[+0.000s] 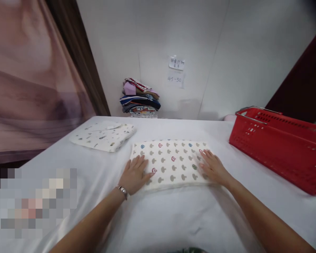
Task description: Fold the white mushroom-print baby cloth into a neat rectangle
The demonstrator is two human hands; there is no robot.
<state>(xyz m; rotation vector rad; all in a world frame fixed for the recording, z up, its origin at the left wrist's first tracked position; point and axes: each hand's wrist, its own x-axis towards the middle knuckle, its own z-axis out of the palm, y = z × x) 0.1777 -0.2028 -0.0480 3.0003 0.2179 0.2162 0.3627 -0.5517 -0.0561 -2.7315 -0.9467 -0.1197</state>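
Observation:
A folded white cloth with a mushroom print (pixel 173 168) lies flat on the white-covered table, its mushrooms mostly grey-beige with a few red, blue and green. My left hand (pixel 135 174) rests palm down on its left end, fingers stretched out, a silver bracelet at the wrist. On the right end lies my right hand (pixel 213 166), also flat with its fingers extended. Neither hand grips the cloth. Farther back on the left is another folded white cloth (pixel 102 137), printed with small scattered motifs.
To the right stands a red plastic basket (pixel 274 151) with metal handles. Behind the table's far edge rises a stack of folded clothes (pixel 140 98) against the wall. Handwritten paper labels (pixel 176 72) hang there. A pink curtain (pixel 34 70) borders the left; a patch at lower left is pixelated.

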